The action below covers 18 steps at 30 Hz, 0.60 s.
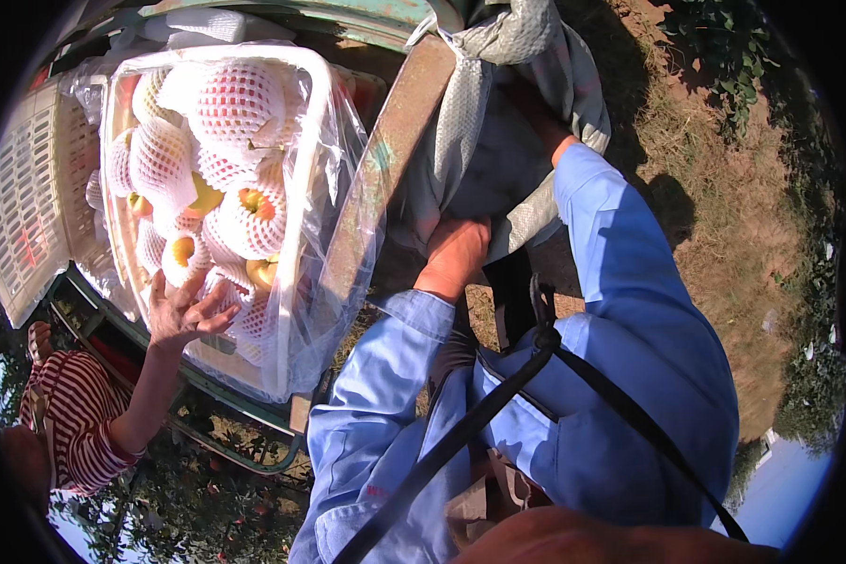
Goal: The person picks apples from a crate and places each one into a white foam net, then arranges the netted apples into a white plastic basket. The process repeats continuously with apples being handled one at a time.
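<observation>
A woven sack (462, 134) hangs with its mouth wide apart beside a rusty metal beam. My left hand (458, 254) lies at the near side of the sack's rim, its fingers hidden inside. My right hand (536, 116) reaches down into the shaded sack, and its fingers are lost in the dark. Pale, dim shapes fill part of the sack; I cannot tell what they are. To the left, a white plastic crate (317, 92) lined with clear film holds several apples (236, 92) in white foam nets.
Another person's hand (183, 310) is over the crate's near left part. A second perforated crate (25, 183) stands at the far left. The rusty beam (395, 134) runs between crate and sack. Dry grass (719, 211) and leafy branches (726, 49) lie to the right.
</observation>
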Available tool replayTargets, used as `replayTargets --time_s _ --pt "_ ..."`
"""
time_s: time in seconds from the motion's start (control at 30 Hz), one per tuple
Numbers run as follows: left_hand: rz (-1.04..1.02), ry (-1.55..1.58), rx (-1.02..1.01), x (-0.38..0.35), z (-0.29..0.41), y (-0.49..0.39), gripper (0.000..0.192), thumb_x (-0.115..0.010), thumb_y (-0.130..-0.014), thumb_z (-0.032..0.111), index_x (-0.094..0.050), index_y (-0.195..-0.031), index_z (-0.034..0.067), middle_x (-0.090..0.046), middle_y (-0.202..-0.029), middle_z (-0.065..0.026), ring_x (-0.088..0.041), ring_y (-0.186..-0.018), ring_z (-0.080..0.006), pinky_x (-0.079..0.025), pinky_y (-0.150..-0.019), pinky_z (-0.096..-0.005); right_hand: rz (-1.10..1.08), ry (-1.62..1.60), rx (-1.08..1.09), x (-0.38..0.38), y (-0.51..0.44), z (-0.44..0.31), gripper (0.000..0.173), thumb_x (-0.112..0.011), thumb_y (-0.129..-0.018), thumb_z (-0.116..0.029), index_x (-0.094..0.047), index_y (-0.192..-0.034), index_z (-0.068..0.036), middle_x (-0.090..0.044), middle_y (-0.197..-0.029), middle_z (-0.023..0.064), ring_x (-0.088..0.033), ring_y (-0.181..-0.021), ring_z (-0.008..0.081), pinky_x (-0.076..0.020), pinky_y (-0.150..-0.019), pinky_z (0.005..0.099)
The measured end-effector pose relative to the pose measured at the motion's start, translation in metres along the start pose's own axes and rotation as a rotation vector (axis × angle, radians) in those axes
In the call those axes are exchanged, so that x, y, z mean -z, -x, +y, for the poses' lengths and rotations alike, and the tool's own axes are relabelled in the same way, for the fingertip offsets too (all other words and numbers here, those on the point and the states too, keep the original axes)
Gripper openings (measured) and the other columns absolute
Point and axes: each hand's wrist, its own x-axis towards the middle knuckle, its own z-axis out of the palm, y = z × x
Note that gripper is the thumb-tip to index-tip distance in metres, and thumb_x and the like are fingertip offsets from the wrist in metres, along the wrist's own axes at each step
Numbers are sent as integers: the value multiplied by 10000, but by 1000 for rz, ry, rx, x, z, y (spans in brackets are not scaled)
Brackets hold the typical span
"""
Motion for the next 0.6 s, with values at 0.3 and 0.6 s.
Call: replayTargets --time_s 0.3,0.6 --pt "677 627 -22 71 28 24 300 -675 -820 37 -653 -1119 33 -679 -956 -138 -658 -874 -312 -531 -767 -397 -437 -1374 -118 149 178 -5 378 -796 -804 -169 -680 -1073 70 -716 -980 88 -675 -891 144 -522 -795 301" --pt "1032 409 89 163 52 84 359 -784 -740 118 -661 -1073 66 -650 -921 -92 -600 -904 -302 -514 -783 -389 -379 -580 385 260 250 -108 390 -783 -776 -176 -687 -1119 -18 -733 -922 96 -690 -854 153 -537 -779 314"
